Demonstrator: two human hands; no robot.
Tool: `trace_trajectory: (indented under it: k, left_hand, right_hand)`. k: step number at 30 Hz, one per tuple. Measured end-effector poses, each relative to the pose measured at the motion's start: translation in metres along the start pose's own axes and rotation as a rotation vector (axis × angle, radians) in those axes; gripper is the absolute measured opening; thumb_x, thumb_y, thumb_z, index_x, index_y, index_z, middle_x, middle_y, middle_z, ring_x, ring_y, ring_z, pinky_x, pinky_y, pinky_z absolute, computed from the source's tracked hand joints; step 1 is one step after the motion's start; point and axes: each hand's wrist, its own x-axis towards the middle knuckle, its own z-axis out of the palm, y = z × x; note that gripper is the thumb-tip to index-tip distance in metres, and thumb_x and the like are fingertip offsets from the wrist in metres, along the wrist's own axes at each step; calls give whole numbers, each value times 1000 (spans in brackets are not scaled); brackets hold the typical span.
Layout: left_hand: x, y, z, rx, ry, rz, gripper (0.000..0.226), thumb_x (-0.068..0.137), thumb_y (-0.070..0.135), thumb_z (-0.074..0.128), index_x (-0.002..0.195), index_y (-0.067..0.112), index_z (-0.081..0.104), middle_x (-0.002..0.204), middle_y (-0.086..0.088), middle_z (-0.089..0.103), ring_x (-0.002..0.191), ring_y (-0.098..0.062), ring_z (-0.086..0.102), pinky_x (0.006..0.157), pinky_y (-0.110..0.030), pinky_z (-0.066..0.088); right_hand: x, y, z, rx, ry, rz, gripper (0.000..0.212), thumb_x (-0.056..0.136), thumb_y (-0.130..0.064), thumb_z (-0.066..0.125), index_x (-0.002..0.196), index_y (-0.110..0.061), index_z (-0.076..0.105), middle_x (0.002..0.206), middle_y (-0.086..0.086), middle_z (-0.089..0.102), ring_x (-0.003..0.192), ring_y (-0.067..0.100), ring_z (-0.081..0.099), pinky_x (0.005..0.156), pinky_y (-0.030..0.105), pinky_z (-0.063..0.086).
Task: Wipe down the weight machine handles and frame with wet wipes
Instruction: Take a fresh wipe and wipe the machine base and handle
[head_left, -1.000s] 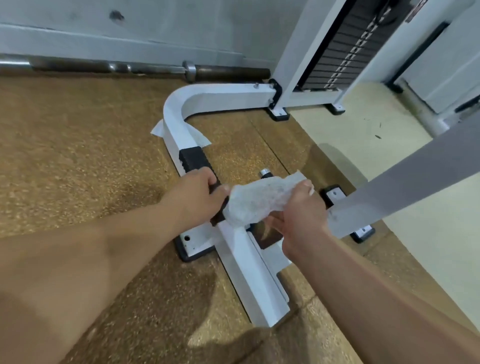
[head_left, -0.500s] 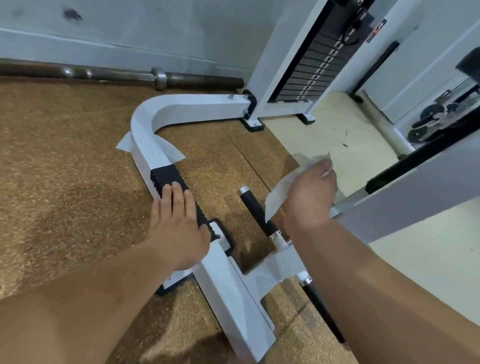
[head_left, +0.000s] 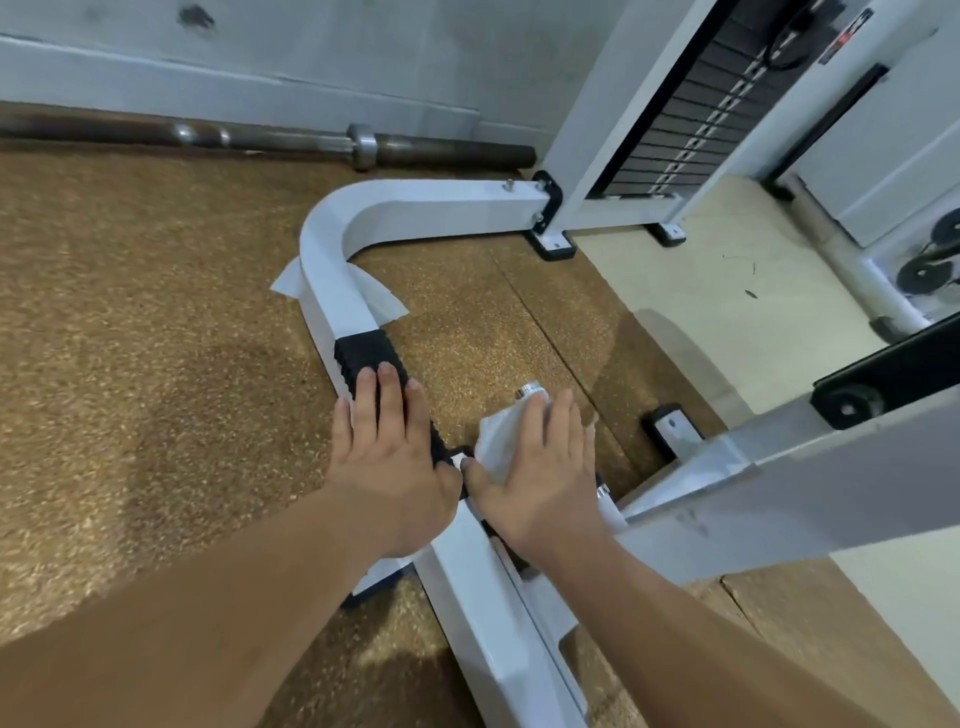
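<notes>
White crumpled wet wipe (head_left: 497, 441), raised in the air half a second ago, now lies under the right hand (head_left: 540, 478), fingers flat, wrapped over a chrome-tipped black handle (head_left: 529, 392). One left hand (head_left: 387, 457) stays spread on the black ribbed grip (head_left: 366, 358) of the white steel frame (head_left: 395, 213); one paper sheet (head_left: 382, 304) lies beyond it.

Speckled brown rubber flooring (head_left: 156, 415) is covering most of the ground, giving way to pale cream floor (head_left: 727, 312) at the right — a rusty barbell (head_left: 260, 137) is lying along the grey concrete wall (head_left: 363, 47).
</notes>
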Motion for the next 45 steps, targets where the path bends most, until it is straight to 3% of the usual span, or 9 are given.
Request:
trace_trajectory:
  k: [4, 8, 14, 20, 26, 31, 36, 40, 45]
  left_hand:
    - [0, 0, 0, -6, 15, 5, 86, 99, 49, 25, 160, 9, -21, 163, -18, -37, 149, -36, -39, 125, -54, -14]
    - [0, 0, 1, -16, 22, 12, 86, 99, 49, 23, 160, 9, -23, 163, -18, -38, 148, -36, -40, 125, -55, -13]
    - [-4, 6, 14, 5, 236, -4, 93, 86, 49, 19, 163, 3, -8, 168, -26, -19, 155, -41, -23, 128, -53, -5]
    - [0, 9, 18, -11, 310, 0, 93, 83, 46, 24, 163, 0, 13, 169, -30, 0, 157, -43, -7, 128, -55, 6]
    - [3, 9, 23, -10, 331, 14, 91, 83, 46, 20, 163, 2, 15, 169, -29, 2, 157, -43, -7, 128, -56, 6]
    - [5, 9, 26, -20, 355, 20, 90, 84, 44, 21, 163, 2, 17, 169, -29, 2, 158, -42, -8, 128, -56, 6]
    - [4, 9, 23, -28, 351, 18, 91, 83, 46, 18, 163, 4, 14, 170, -28, -1, 157, -42, -11, 128, -55, 4]
    - [4, 8, 24, -3, 349, 23, 91, 84, 46, 17, 163, 3, 14, 169, -28, 1, 157, -43, -9, 128, -56, 5]
    - [6, 6, 26, 3, 345, 29, 88, 86, 46, 21, 163, 4, 18, 169, -28, 5, 157, -43, -5, 128, -56, 5]
  right_hand:
    - [29, 7, -31, 166, 6, 221, 93, 98, -60, 48, 166, -4, 17, 171, 19, 27, 158, 35, 26, 127, 50, 27]
    - [66, -3, -25, 275, -225, 446, 67, 93, -58, 60, 137, -9, 48, 118, 10, 67, 108, 33, 67, 97, 47, 56]
    - [92, 8, -19, 230, -254, 460, 37, 96, -41, 66, 119, -12, 60, 87, 2, 68, 82, 23, 69, 77, 36, 57]
    - [108, 19, -43, 585, -797, 492, 27, 92, -32, 79, 94, -6, 70, 66, 7, 64, 50, 18, 56, 53, 26, 44]
    - [100, 13, -19, 366, -354, 465, 25, 95, -20, 63, 113, -3, 62, 93, 8, 73, 77, 24, 72, 75, 39, 62]
    - [57, 9, -1, -271, 7, 133, 28, 100, -10, 64, 114, -16, 40, 103, 4, 64, 79, 22, 69, 58, 31, 43]
    - [97, 14, -22, 248, -310, 397, 25, 100, -24, 60, 118, -6, 60, 75, 0, 63, 65, 18, 57, 73, 36, 56]
    - [112, 27, -31, 595, -726, 507, 36, 97, -34, 67, 120, -6, 66, 63, 7, 59, 49, 20, 41, 56, 30, 40]
    - [104, 18, -18, 362, -445, 458, 24, 98, -25, 57, 109, -4, 60, 77, 4, 66, 62, 19, 60, 59, 30, 50]
